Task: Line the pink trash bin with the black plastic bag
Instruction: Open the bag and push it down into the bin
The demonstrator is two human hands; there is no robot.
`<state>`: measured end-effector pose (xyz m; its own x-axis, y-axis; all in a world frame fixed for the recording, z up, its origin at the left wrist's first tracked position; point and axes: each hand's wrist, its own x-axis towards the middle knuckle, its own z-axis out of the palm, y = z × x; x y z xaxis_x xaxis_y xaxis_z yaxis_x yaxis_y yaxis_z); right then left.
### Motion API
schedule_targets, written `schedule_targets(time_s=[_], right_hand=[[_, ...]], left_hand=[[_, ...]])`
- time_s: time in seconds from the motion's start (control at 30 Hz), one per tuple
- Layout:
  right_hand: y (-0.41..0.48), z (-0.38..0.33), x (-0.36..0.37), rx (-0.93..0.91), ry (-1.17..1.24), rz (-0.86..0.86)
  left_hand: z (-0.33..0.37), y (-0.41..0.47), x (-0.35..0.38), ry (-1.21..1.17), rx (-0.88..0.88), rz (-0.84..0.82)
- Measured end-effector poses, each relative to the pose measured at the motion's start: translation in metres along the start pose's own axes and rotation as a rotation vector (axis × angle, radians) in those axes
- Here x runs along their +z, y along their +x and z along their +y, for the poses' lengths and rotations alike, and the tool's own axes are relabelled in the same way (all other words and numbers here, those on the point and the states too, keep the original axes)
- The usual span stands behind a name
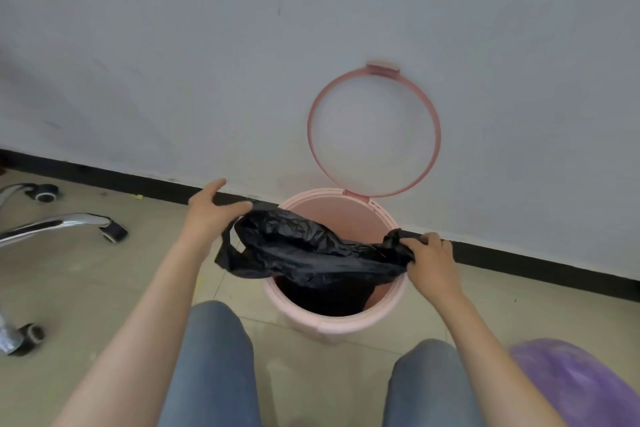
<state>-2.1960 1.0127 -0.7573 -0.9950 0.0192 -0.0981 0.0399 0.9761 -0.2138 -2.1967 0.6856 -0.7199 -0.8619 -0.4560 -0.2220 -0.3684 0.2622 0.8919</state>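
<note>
Black bag [311, 253] across bin [346, 326] mouth.

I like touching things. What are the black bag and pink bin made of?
The black bag looks like thin, slightly shiny plastic film: it crumples and catches light. The pink bin looks like hard, smooth, matte plastic, since its rim keeps a round shape.

The black plastic bag [311, 250] hides much of the pink trash bin [381, 308] interior. At lower right, a blurred purple object [575, 381], possibly another bag, is cut off. Chair legs [59, 224] leave the left edge.
</note>
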Motion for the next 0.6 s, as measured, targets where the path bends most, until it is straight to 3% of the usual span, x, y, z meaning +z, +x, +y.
schedule_targets(time_s=[0.07,0.13,0.17,0.23,0.33,0.4,0.47,0.53,0.6], right_hand=[[-0.008,-0.008,0.006,-0.057,-0.102,0.029],[-0.013,-0.011,0.013,-0.113,-0.189,-0.005],[-0.014,-0.011,0.016,-0.100,-0.151,-0.043],[-0.014,-0.009,0.017,0.002,0.090,-0.063],[-0.008,-0.001,0.010,0.211,0.645,0.114],[-0.001,0.004,0.001,0.352,1.007,0.192],[0.006,0.011,-0.008,0.504,1.215,0.259],[0.010,0.019,-0.013,0.622,1.298,0.280],[0.003,0.018,-0.017,0.588,0.963,0.313]], left_hand=[[-0.009,-0.027,0.018,0.516,0.376,0.079],[-0.021,-0.056,0.045,0.937,0.746,-0.098],[-0.029,-0.067,0.059,1.105,0.818,-0.269],[-0.049,-0.075,0.076,1.333,0.718,-0.509],[-0.063,-0.058,0.074,1.328,0.559,-0.596],[-0.065,-0.046,0.061,1.348,0.585,-0.663],[-0.063,-0.037,0.049,1.405,0.683,-0.665],[-0.057,-0.032,0.041,1.437,0.825,-0.593],[-0.051,-0.028,0.035,1.368,0.872,-0.518]])
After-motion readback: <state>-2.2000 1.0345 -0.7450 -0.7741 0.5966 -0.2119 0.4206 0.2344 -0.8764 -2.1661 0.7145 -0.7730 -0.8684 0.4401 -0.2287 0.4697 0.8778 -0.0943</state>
